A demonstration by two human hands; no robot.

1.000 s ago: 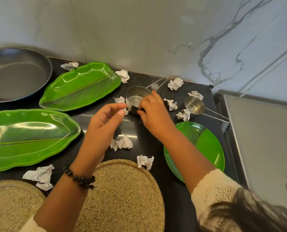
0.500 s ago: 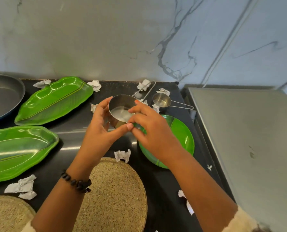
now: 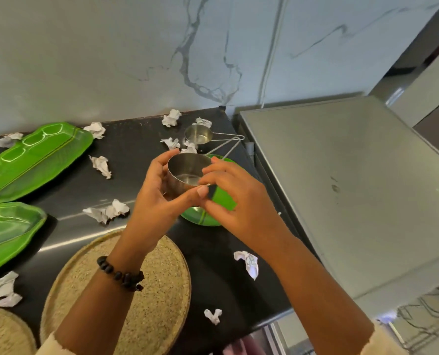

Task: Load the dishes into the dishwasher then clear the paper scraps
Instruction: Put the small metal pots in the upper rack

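A pale marble wall (image 3: pixel 110 60) fills the top of the frame, and below it a black counter (image 3: pixel 213 265) runs from the left edge to a grey steel surface (image 3: pixel 341 188) on the right.

In the middle of the frame both hands hold a steel measuring cup (image 3: pixel 185 172) up above the counter. The left hand (image 3: pixel 156 198) curls round the cup's left side, thumb stretched under its near wall. The right hand (image 3: pixel 238 201) meets it from the right, fingers bent onto the cup's rim and near side. The cup's wire handle (image 3: pixel 226 149) points away toward the upper right. A dark bead bracelet (image 3: pixel 121 275) sits on the left wrist.

Just behind the held cup a second, smaller measuring cup (image 3: pixel 199 134) stands on the counter near the wall. A round green plate (image 3: pixel 223 201) lies under the hands, mostly hidden by them.

At the left, two long green leaf-shaped platters lie on the counter: one (image 3: pixel 39 157) near the wall, the other (image 3: pixel 5 231) at the left edge lower down. Two round woven mats sit at the bottom, the larger (image 3: pixel 156 316) beneath the left forearm and the other (image 3: pixel 0 334) in the lower left corner.

Crumpled paper scraps are scattered over the counter: one (image 3: pixel 171 117) by the wall, one (image 3: pixel 101 165) beside the far platter, a pair (image 3: pixel 108 211) left of the left hand, one (image 3: pixel 249 262) under the right forearm, and one (image 3: pixel 213 316) near the front edge.
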